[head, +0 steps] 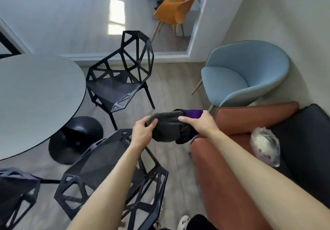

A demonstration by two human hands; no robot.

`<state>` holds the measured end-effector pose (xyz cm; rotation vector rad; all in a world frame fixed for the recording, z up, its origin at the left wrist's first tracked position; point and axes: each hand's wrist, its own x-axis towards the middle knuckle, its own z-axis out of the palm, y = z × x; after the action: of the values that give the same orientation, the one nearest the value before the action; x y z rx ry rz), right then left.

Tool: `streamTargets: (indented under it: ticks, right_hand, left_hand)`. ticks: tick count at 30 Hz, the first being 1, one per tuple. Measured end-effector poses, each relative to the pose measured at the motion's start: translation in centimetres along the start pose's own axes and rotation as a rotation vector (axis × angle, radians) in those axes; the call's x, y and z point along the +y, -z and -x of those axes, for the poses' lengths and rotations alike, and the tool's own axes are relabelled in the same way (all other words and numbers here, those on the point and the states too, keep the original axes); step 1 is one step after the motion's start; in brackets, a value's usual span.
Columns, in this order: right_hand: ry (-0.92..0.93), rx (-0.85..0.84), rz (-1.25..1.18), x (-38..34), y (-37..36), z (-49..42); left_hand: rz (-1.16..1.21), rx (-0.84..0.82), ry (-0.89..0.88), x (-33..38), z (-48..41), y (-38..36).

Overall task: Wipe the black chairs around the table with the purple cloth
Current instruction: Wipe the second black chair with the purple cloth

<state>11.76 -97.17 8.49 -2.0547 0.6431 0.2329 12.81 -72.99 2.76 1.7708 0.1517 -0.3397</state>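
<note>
Both my hands hold a bunched cloth [169, 128] in the air above the floor; it looks dark grey with a purple part showing at its right end. My left hand [143, 131] grips its left end, and my right hand [198, 122] grips its top right. One black lattice chair [121, 79] stands beyond the cloth at the round grey table [35, 101]. A second black chair [110, 169] is right below my left forearm. A third black chair [16, 190] shows at the bottom left.
A light blue armchair [246, 76] stands at the right by the wall. A brown leather armchair [223, 167] with a dark cushion and a clear plastic bag [266, 147] is under my right arm. An orange chair [176, 6] sits far back.
</note>
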Motion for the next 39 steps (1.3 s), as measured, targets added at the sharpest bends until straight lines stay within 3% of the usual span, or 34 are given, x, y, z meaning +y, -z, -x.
streamTargets:
  ticks: [3,8,10,13,17,20,23,25,28,33,39]
  right_hand:
    - [0.094,0.069,0.259,1.2,0.1,-3.0]
    - [0.179,-0.112,0.325,2.1,1.4,-9.5]
    - [0.098,-0.173,0.180,2.6,2.2,-11.8]
    - [-0.127,-0.341,-0.244,1.9,3.0,-14.8]
    - [-0.240,-0.597,-0.391,-0.8,2.1,-17.4]
    - [-0.038,-0.680,-0.356,-8.1,1.5,-18.3]
    - [0.404,-0.613,-0.416,-15.3,3.2,-18.7]
    - [0.612,-0.560,-0.372,-16.6,4.4,-18.8]
    - [0.616,-0.508,-0.209,-15.7,2.4,-20.4]
    - [0.565,-0.509,-0.161,-18.1,-2.0,-22.4]
    - [0.555,-0.566,-0.220,-22.7,-4.8,-22.1]
  left_hand:
    - [-0.142,0.115,-0.055,1.2,-2.4,0.6]
    - [-0.209,0.348,0.001,1.0,-4.1,0.7]
    - [-0.221,0.444,0.046,1.3,-3.7,1.1]
    - [-0.186,0.530,0.124,1.9,-3.2,2.3]
    - [-0.146,0.459,0.252,3.1,-2.8,3.2]
    - [-0.179,0.479,0.154,7.7,-3.8,5.7]
    - [-0.267,0.629,-0.133,12.3,-3.7,10.2]
    - [-0.317,0.753,-0.172,12.1,-3.2,12.4]
    - [-0.300,0.820,-0.038,8.7,-3.9,12.1]
    - [0.053,1.059,-0.027,8.8,-5.6,10.8]
    - [0.032,0.985,-0.096,8.1,-3.9,15.8]
